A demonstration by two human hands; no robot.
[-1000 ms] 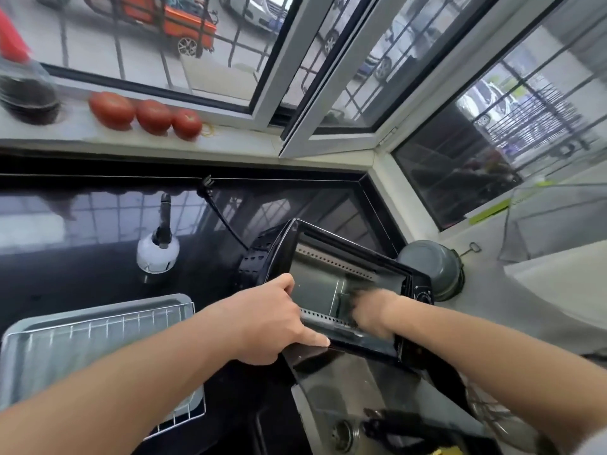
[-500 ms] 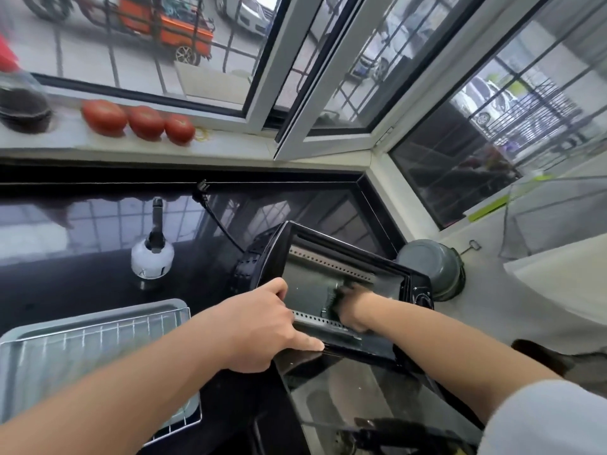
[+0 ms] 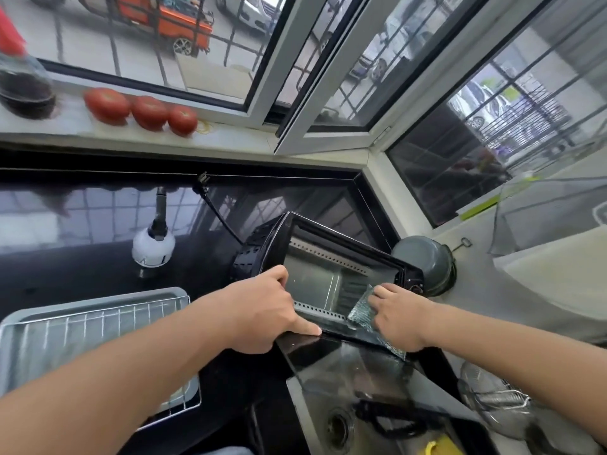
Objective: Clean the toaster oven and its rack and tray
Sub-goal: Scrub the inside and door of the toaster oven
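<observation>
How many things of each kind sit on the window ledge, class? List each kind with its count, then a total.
Tomatoes: 3
Dark bottle with red top: 1
Total: 4

Worn on the head, wide-angle, looking forward and down, close over the toaster oven (image 3: 331,277) on the black counter (image 3: 82,267), windows beyond.

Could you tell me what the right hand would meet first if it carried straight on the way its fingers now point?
Probably the toaster oven: the right hand, pressing a cloth at the opening's right edge, points into the cavity toward its right wall, though depth is unclear.
</observation>
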